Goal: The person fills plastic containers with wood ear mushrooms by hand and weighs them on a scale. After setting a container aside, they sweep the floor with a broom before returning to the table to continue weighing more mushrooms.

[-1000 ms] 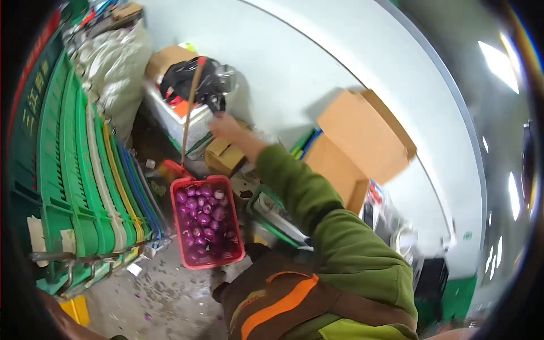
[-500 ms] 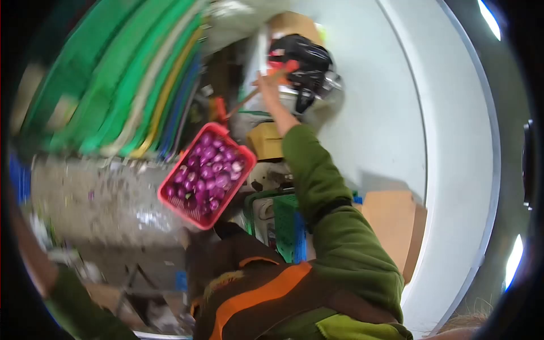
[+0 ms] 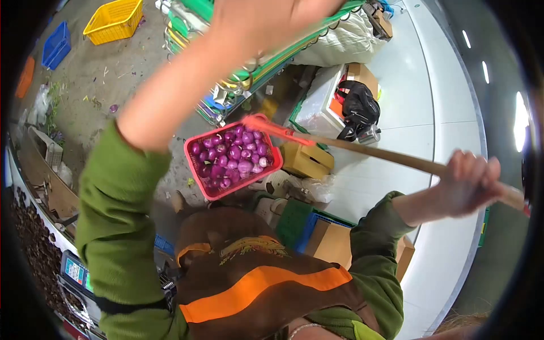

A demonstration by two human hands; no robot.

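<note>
My right hand (image 3: 467, 180) is closed around a long wooden stick (image 3: 385, 153) held out to the right. A red end piece (image 3: 277, 131) on the stick reaches the far rim of a red plastic basket (image 3: 212, 195); whether it is hooked on cannot be told. Peeled purple onions (image 3: 232, 156) fill much of the basket, which sits low in front of my brown and orange apron (image 3: 255, 289). My left hand (image 3: 260, 22) is raised high and close to the camera, above the green crates. The top edge of the view cuts off its fingers.
Stacked green crates or racks (image 3: 249, 73) stand ahead. A black bag (image 3: 360, 107) lies on a white box by the pale wall. A yellow carton (image 3: 306, 160) is right of the basket. Yellow crate (image 3: 113, 21) and blue crate (image 3: 56, 45) rest on the floor at far left.
My right hand has come back from near the black bag to the right side, still with the stick. My left hand has risen from the lower left to the top. The view has shifted.
</note>
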